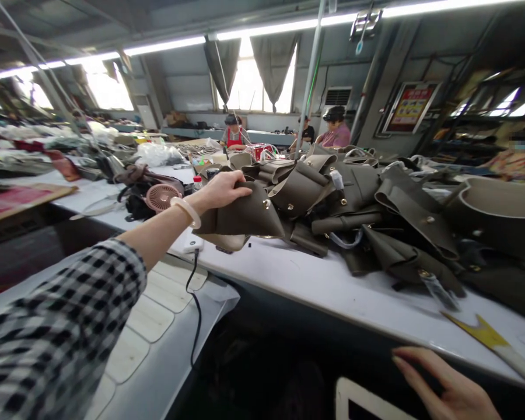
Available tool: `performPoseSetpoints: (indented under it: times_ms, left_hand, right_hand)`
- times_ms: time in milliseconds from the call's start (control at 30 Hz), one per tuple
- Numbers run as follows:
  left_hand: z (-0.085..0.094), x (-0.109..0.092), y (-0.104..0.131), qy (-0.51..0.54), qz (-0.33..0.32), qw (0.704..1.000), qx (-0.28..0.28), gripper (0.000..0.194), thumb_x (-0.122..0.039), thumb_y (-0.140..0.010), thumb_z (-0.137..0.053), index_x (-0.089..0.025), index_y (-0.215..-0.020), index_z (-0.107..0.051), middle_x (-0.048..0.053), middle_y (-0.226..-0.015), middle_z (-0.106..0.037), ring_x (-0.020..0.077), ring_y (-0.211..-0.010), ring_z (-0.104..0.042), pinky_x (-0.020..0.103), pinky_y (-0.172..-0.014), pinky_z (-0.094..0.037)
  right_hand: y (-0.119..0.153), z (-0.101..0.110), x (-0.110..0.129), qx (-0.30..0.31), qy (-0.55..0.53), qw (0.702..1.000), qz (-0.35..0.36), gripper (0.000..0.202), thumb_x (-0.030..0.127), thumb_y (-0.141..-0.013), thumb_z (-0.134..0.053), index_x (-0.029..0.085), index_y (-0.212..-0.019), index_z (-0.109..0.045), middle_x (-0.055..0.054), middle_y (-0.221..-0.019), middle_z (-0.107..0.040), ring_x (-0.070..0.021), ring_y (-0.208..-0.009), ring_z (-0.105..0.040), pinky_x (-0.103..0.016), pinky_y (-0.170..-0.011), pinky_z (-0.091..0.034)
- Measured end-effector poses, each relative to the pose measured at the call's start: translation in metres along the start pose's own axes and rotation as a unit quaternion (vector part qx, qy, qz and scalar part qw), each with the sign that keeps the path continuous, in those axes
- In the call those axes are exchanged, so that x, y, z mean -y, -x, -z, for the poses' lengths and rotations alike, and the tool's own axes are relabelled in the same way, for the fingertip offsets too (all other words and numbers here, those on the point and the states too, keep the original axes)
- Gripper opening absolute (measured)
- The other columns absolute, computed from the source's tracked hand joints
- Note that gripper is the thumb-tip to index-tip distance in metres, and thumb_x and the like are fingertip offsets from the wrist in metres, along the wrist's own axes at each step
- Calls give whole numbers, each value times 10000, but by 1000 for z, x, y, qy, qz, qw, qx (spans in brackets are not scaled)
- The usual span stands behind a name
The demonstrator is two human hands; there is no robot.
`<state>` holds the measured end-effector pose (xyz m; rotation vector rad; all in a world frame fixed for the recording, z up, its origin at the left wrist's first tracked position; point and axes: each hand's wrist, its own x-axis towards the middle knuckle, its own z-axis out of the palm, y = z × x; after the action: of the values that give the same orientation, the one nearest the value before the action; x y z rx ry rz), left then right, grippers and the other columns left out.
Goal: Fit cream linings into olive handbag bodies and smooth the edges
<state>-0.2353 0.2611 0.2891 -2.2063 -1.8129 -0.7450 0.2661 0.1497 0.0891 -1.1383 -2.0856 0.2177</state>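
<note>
My left hand point(225, 189), with a pale bangle on its wrist, reaches to the near left end of a heap of dark grey-brown leather pieces. Its fingers are closed on the upper edge of one leather piece point(249, 211) that has a small metal fitting. At the lower right, my right hand point(448, 382) is in front of the table edge, fingers apart and holding nothing. Below and left of it shows the corner of a white-framed object point(347, 396). A yellow-ended tool point(481, 332) lies on the white table point(297, 274) beyond my right hand.
More leather pieces point(354, 186) with metal fittings and plastic wrap cover the table's middle and right. A pink fan point(163, 198), a red-capped bottle point(197, 183) and a white device point(193, 244) with a black cable are at the left. Several people sit farther back.
</note>
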Motion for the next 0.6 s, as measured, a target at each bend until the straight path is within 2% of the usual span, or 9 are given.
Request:
performPoseSetpoints:
  times_ms: [100, 167, 267, 333, 400, 467, 533, 600]
  left_hand:
    - [28, -29, 19, 115, 37, 992, -25, 263, -435, -867, -580, -178, -809, -565, 7, -733, -562, 165, -685, -497, 285, -638, -364]
    - [37, -56, 38, 238, 69, 969, -21, 281, -449, -842, -616, -178, -800, -553, -13, -702, -545, 140, -639, -469, 263, -589, -347]
    - [38, -98, 74, 400, 117, 909, -12, 317, -457, -786, -690, -172, -794, -552, -29, -682, -549, 113, -601, -467, 226, -548, -348]
    - [30, -124, 100, 516, 159, 842, 4, 347, -459, -740, -743, -173, -806, -559, -26, -690, -590, 114, -602, -506, 213, -548, -389]
    - [18, -145, 125, 609, 204, 766, 25, 362, -448, -712, -784, -177, -819, -569, -21, -707, -632, 119, -613, -550, 209, -561, -437]
    - [8, -161, 148, 666, 235, 707, 43, 350, -426, -704, -806, -177, -837, -599, -10, -736, -677, 130, -649, -601, 217, -607, -488]
    - [-1, -175, 167, 697, 248, 669, 68, 336, -415, -709, -807, -174, -873, -641, 15, -782, -721, 162, -713, -656, 243, -673, -528]
    - [-7, -186, 182, 710, 260, 646, 107, 344, -426, -727, -791, -169, -924, -675, 44, -816, -749, 203, -759, -691, 277, -706, -550]
  right_hand:
    - [-18, -6, 49, 18, -80, 992, -92, 349, 580, -853, -620, 249, -878, -724, -29, -853, -752, -217, -709, -727, -229, -526, -587]
    - [-31, -16, 81, 21, -161, 978, -133, 378, 580, -862, -610, 228, -951, -714, -61, -952, -751, -239, -865, -723, -266, -699, -611]
    - [-45, -35, 121, 41, -310, 932, -185, 479, 577, -873, -603, 192, -1155, -639, -120, -1196, -684, -265, -1073, -667, -359, -898, -575]
    - [-48, -46, 142, 40, -385, 900, -202, 540, 557, -860, -622, 189, -1253, -581, -134, -1317, -618, -281, -1161, -621, -408, -965, -542]
    - [-43, -54, 154, 29, -431, 880, -199, 547, 468, -845, -647, 210, -1316, -544, -100, -1348, -603, -274, -1199, -598, -435, -1036, -492]
    - [-33, -56, 157, 12, -440, 878, -187, 473, 375, -847, -621, 215, -1290, -584, -60, -1293, -646, -262, -1190, -605, -439, -1079, -455]
    - [-20, -52, 153, 0, -416, 892, -178, 364, 331, -859, -573, 202, -1184, -672, -44, -1191, -702, -262, -1139, -637, -435, -1064, -468]
    - [-7, -43, 145, 0, -376, 909, -177, 309, 304, -859, -546, 194, -1085, -726, -42, -1101, -735, -265, -1062, -674, -425, -1004, -513]
